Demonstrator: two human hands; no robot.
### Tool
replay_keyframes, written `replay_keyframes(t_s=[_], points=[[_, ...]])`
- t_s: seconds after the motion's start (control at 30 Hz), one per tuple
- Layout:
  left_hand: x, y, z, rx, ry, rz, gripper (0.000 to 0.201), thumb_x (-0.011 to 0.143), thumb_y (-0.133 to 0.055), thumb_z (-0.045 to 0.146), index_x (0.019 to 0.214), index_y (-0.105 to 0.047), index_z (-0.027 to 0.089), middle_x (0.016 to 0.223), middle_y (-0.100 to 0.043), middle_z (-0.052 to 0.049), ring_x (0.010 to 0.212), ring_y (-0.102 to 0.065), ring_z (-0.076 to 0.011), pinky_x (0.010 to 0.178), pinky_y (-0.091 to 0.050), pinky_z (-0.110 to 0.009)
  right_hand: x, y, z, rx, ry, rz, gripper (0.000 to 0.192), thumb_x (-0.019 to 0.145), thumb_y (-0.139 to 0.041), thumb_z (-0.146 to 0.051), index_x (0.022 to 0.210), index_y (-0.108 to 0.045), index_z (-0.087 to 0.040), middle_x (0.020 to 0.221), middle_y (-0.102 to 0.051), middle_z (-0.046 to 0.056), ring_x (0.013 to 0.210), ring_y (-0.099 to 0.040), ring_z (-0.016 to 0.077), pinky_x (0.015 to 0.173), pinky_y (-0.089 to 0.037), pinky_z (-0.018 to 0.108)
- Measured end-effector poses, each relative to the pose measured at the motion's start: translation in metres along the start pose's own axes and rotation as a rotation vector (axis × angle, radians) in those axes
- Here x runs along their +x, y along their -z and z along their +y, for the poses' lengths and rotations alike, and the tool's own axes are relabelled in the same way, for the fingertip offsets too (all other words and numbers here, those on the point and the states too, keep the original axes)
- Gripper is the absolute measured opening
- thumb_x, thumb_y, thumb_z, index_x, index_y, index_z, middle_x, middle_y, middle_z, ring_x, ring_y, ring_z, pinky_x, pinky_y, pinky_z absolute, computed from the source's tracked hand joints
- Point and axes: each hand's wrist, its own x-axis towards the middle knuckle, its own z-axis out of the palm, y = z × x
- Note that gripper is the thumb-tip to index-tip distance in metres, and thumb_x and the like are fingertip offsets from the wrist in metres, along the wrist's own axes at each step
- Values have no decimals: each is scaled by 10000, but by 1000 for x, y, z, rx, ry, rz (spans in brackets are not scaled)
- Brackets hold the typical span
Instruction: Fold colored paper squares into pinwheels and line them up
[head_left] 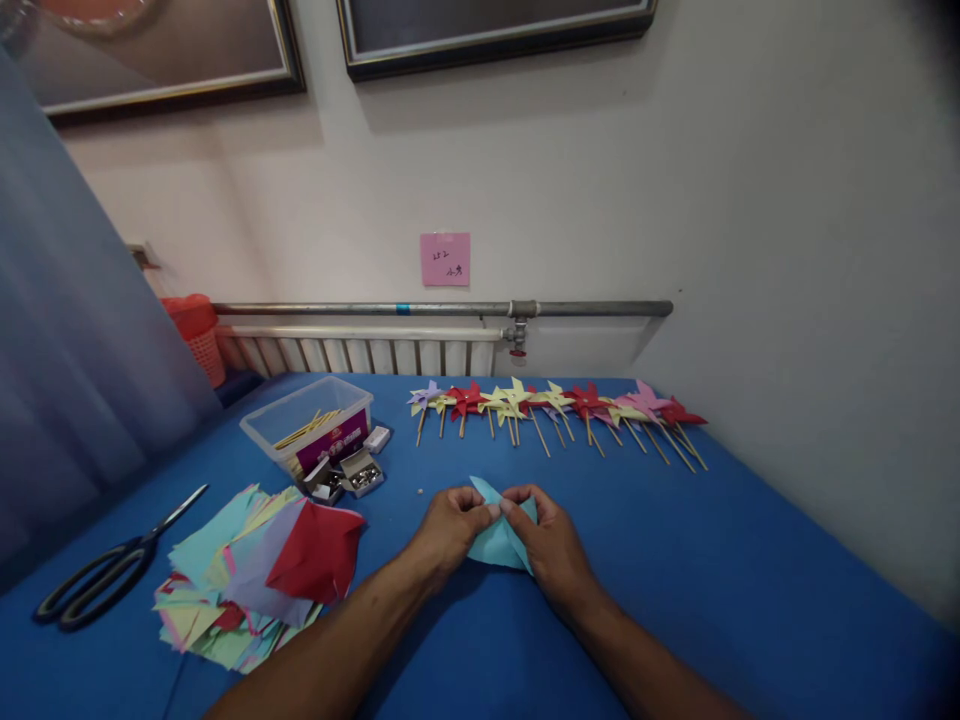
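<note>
A light blue paper sheet (pixel 498 545), partly folded toward its middle, is held between both hands above the blue table. My left hand (pixel 455 522) is closed on its left side, thumb and fingers pinching near the centre. My right hand (pixel 549 535) pinches the right side, its thumb close to the left one. The thumbs and fingers cover part of the folds at the middle. Beyond the hands lies a row of finished paper pinwheels (pixel 510 398) on thin wooden sticks, in red, yellow, pink and purple.
A pile of coloured paper (pixel 247 580) lies at left, beside black-handled scissors (pixel 112 570). Behind it stand a clear plastic box (pixel 262 430) with wooden sticks (pixel 307 428) and small open boxes of pins (pixel 363 474). The blue table (pixel 675 580) meets the wall at right.
</note>
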Motion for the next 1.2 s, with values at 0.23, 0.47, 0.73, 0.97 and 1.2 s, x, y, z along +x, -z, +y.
replay_keyframes(t_s=[0.23,0.47,0.73,0.97,1.2], points=[[-1,4,5,27,46,-18,340,594,-785,430,618,-586,155,502,-517,35,470,-391,-81,493,-280,-236,-1,1,-3,-69,37,75,271,757,-652,-493,806,-615,-229,673,-596,-19,602,-511,170,566,-427,278],[1,3,2,113,31,37,326,583,-775,418,608,-579,159,494,-484,49,455,-351,-75,476,-244,-240,-2,1,-4,-128,52,83,260,778,-633,-489,828,-614,-235,680,-585,-24,602,-511,173,567,-418,279],[1,4,-1,110,30,26,309,572,-764,394,615,-560,167,510,-485,55,470,-349,-73,488,-238,-240,-2,1,-2,-130,55,81,288,777,-655,-501,861,-615,-229,745,-622,-4,629,-534,175,578,-439,277],[-1,3,2,-15,68,-36,323,533,-800,348,649,-565,159,545,-541,42,470,-415,-75,497,-294,-233,-5,0,-8,-53,38,19,295,761,-680,-488,866,-609,-222,701,-595,-24,575,-502,151,531,-415,260],[-2,3,3,-36,77,-12,294,547,-802,316,626,-566,160,517,-539,45,443,-418,-71,470,-289,-225,-2,-1,-1,38,16,2,362,740,-705,-514,926,-598,-222,682,-596,-27,573,-523,158,527,-439,266]])
